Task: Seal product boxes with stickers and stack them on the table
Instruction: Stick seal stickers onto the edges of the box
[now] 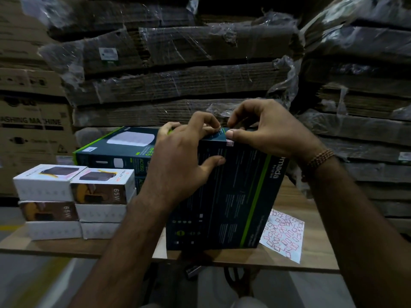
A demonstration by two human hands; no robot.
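Note:
A dark teal product box (231,196) with a green stripe stands on edge at the middle of the wooden table (295,261). My left hand (184,161) grips its top left corner, thumb on the near face, fingers curled over the top edge. My right hand (264,130) pinches at the top edge, its thumb pressing beside a small pink sticker (230,142) that folds over the box's edge. A sticker sheet (282,235) with several red-outlined stickers lies on the table right of the box. Behind the box sits a stack of the same teal boxes (115,152).
Small white and brown charger boxes (75,201) are stacked in two columns on the table's left. Wrapped bundles of flat cardboard (178,74) rise behind the table and to the right. Large brown cartons (33,130) stand at the left. The table's near edge is close to my body.

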